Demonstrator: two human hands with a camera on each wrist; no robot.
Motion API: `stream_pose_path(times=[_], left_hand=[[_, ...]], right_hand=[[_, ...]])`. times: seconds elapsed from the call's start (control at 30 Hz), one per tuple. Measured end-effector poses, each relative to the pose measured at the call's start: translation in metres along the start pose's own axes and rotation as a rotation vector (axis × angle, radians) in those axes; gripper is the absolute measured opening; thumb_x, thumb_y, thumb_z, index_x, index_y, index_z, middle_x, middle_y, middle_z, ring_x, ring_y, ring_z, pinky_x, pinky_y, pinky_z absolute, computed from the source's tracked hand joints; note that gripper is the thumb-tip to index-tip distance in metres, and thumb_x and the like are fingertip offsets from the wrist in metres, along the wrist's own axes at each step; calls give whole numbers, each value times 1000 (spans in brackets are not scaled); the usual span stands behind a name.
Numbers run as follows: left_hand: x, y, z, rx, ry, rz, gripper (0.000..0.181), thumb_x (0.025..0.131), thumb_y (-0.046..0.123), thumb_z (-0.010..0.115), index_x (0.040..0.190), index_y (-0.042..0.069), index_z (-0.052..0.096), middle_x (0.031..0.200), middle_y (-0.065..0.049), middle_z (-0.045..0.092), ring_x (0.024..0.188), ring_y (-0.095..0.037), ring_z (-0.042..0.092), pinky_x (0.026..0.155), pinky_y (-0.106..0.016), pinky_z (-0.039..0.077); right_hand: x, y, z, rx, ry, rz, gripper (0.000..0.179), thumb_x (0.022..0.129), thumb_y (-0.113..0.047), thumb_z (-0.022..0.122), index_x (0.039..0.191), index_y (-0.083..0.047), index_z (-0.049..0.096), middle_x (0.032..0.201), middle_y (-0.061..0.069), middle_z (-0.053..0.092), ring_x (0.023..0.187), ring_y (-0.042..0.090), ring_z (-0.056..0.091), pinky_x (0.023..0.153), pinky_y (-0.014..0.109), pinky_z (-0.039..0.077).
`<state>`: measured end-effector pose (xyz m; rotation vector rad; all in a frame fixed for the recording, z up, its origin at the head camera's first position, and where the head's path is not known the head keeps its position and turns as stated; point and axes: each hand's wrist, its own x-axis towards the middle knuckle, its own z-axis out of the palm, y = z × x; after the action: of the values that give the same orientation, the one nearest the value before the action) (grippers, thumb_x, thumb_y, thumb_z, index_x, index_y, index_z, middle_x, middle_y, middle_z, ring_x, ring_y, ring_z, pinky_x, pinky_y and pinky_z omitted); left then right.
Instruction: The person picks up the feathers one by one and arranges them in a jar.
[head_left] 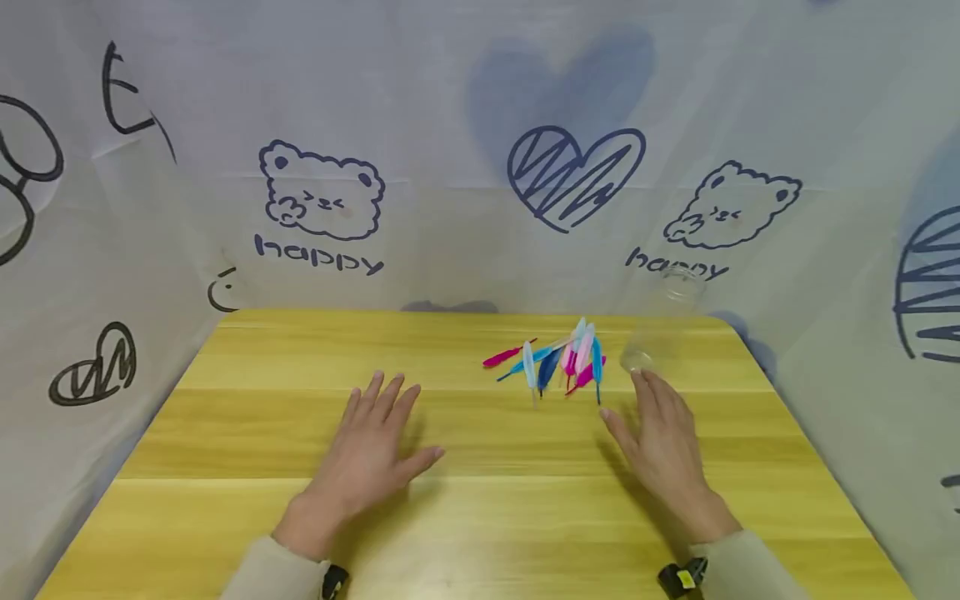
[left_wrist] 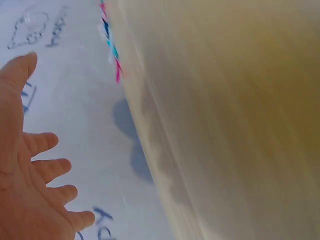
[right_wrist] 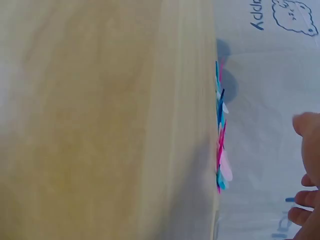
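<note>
Soft, slim feathers [head_left: 562, 358] lie in a loose, overlapping heap toward the far edge of the bench [head_left: 480, 525], right of its middle. Their vanes are narrow and leaf-shaped, magenta, pale pink, white, bright blue and navy, tapering to thin quills. Just right of them stands a see-through, smooth-walled jar [head_left: 660, 325], roughly cylindrical. The right hand [head_left: 663, 442] is nearest to it, fingers extended, thumb held apart; whether a fingertip touches the jar I cannot tell. The left hand [head_left: 367, 458] has its fingers straight and spread, left of the feathers. The bench has glossy yellow wood grain; behind hangs creased pale cloth [head_left: 450, 225] with line-drawn bears and hearts.
</note>
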<state>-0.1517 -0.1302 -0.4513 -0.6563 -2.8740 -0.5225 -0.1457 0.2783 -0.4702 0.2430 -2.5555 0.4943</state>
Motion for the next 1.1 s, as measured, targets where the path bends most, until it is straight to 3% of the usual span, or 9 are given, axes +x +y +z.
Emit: stream_pose_path(times=[0.1,0.23,0.4,0.63,0.73,0.9,1.1], left_hand=[[6,15,4,-51,40,38,82,97,56,70,156,5,47,165,-22,40,159,-44,24,128,-62,20],[13,35,10,-96,56,85,70,99,43,73,151,2,51,160,-24,46,157,-46,29,127,-61,24],[26,62,24,-88,-21,168,70,102,47,68,153,3,50,161,-23,45,157,-46,30,126,-62,24],[42,96,48,-109,-156,265,76,103,54,61,160,7,42,167,-18,37,162,-38,21,130,-57,18],[49,108,58,-118,-203,292,77,103,54,62,161,9,40,169,-16,34,163,-36,18,130,-55,17],[57,122,67,-87,-225,328,78,101,54,65,162,11,39,169,-13,36,162,-35,20,131,-53,19],[61,136,71,-53,-274,359,76,102,54,64,161,12,40,168,-10,38,162,-32,22,131,-53,18]], right_hand=[[6,4,3,52,67,10,66,94,-22,79,143,13,51,146,35,52,134,54,49,111,70,37],[24,10,5,90,58,99,65,99,-25,75,145,13,50,147,35,51,135,55,48,112,70,37],[50,25,1,114,39,246,70,102,-33,70,149,13,44,149,36,49,137,57,45,112,69,37],[83,47,-16,142,-6,411,94,102,-53,65,159,11,27,162,35,34,149,55,32,120,67,29],[93,56,-21,149,-7,449,101,99,-59,65,160,10,24,164,34,31,151,54,30,122,66,27],[105,62,-23,137,-2,478,107,95,-65,67,162,7,22,164,33,30,152,52,30,123,67,25],[112,67,-30,49,65,461,103,93,-62,72,158,4,29,156,29,42,146,49,35,123,65,20]])
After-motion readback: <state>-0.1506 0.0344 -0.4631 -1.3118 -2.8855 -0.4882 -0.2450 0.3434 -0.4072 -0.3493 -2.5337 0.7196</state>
